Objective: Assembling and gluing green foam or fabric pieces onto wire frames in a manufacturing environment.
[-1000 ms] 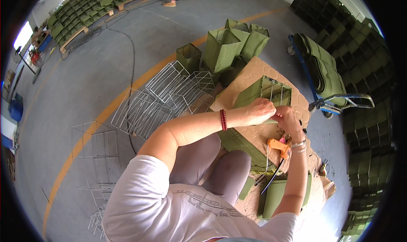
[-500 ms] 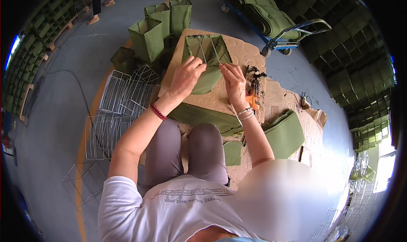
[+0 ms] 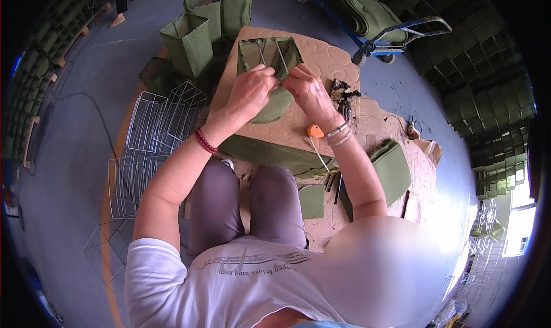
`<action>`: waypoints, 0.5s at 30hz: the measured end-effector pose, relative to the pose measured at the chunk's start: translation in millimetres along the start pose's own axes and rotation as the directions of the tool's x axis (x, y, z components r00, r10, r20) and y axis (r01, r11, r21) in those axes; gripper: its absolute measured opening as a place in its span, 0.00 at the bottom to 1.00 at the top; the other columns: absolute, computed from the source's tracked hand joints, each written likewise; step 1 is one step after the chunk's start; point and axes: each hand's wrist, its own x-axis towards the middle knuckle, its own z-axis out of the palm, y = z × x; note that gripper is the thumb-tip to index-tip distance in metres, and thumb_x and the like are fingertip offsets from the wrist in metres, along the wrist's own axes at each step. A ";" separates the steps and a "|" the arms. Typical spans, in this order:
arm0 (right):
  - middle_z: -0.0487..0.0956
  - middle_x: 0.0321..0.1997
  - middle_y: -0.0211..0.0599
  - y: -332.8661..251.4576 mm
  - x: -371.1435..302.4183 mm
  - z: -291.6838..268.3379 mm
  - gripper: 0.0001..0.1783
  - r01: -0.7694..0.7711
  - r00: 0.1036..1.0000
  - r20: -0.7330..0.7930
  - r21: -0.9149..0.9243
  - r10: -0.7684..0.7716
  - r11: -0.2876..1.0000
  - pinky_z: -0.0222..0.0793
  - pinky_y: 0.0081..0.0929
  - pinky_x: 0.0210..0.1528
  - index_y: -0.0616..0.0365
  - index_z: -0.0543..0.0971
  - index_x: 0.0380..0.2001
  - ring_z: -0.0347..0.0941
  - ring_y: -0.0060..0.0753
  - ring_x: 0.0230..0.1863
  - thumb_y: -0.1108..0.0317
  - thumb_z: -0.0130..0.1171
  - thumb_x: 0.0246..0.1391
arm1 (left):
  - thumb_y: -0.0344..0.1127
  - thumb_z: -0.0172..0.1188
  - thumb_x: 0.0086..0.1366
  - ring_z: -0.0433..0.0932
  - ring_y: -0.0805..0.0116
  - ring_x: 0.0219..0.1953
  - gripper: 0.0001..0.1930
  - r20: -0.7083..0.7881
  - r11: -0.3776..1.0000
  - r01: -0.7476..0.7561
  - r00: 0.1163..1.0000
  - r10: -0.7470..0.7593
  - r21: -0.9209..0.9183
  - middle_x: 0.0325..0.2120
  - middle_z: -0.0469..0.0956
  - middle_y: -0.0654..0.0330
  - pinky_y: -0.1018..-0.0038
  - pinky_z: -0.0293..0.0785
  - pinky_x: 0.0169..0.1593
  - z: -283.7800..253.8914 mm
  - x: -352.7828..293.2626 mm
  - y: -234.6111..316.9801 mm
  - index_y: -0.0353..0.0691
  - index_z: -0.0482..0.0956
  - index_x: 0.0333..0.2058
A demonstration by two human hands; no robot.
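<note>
Both left hand [image 3: 252, 91] and right hand [image 3: 310, 92] pinch the green box [image 3: 272, 108] at twelve o'clock; dark lettering [image 3: 258, 265] on the shirt [image 3: 229, 293], six.

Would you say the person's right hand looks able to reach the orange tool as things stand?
Probably yes: the orange tool shows beside the right wrist, with cardboard showing to its left, though the right hand seems occupied at the green box.

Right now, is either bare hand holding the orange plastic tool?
No, the tool lies on brown cardboard while the left hand and right hand pinch the green fabric box.
</note>
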 end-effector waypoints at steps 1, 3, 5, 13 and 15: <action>0.72 0.29 0.37 2.6 5.2 -2.1 0.05 -0.006 1.000 0.001 0.005 0.006 1.000 0.70 0.34 0.41 0.61 0.78 0.25 0.71 0.42 0.39 0.78 0.57 0.40 | 0.26 0.62 0.52 0.76 0.60 0.35 0.02 0.013 1.000 -0.007 1.000 0.008 -0.015 0.24 0.74 0.58 0.66 0.75 0.38 0.8 1.4 -3.7 0.37 0.80 0.22; 0.73 0.29 0.37 9.4 12.2 -6.0 0.06 0.051 0.993 0.108 -0.002 -0.050 0.999 0.70 0.34 0.42 0.59 0.79 0.26 0.71 0.42 0.40 0.77 0.58 0.40 | 0.27 0.62 0.53 0.76 0.60 0.36 0.02 0.022 1.000 -0.006 1.000 0.007 -0.028 0.25 0.74 0.59 0.66 0.75 0.39 2.4 3.7 -7.7 0.37 0.80 0.23; 0.74 0.30 0.37 12.8 17.5 -6.6 0.05 0.049 0.993 0.110 -0.027 -0.046 0.998 0.70 0.35 0.42 0.59 0.79 0.26 0.72 0.42 0.41 0.76 0.59 0.41 | 0.29 0.63 0.54 0.75 0.61 0.36 0.02 0.008 0.999 -0.006 1.000 0.006 0.052 0.27 0.74 0.59 0.66 0.74 0.40 2.1 6.2 -9.7 0.40 0.83 0.27; 0.77 0.38 0.37 -1.9 -11.3 2.8 0.13 0.083 0.986 -0.148 0.031 -0.078 0.996 0.71 0.34 0.45 0.61 0.80 0.39 0.73 0.41 0.43 0.74 0.60 0.46 | 0.28 0.64 0.52 0.73 0.63 0.35 0.08 -0.217 0.975 -0.182 0.954 0.207 0.127 0.27 0.73 0.61 0.70 0.73 0.39 -14.4 -17.1 2.7 0.37 0.79 0.33; 0.77 0.40 0.38 -8.7 -14.8 13.5 0.16 0.093 0.980 -0.165 -0.109 -0.110 0.990 0.71 0.34 0.47 0.62 0.78 0.41 0.73 0.41 0.45 0.74 0.60 0.46 | 0.31 0.61 0.55 0.72 0.67 0.39 0.07 -0.134 0.949 -0.199 0.962 0.236 0.244 0.29 0.72 0.63 0.72 0.73 0.41 -12.9 -22.8 -4.2 0.38 0.77 0.33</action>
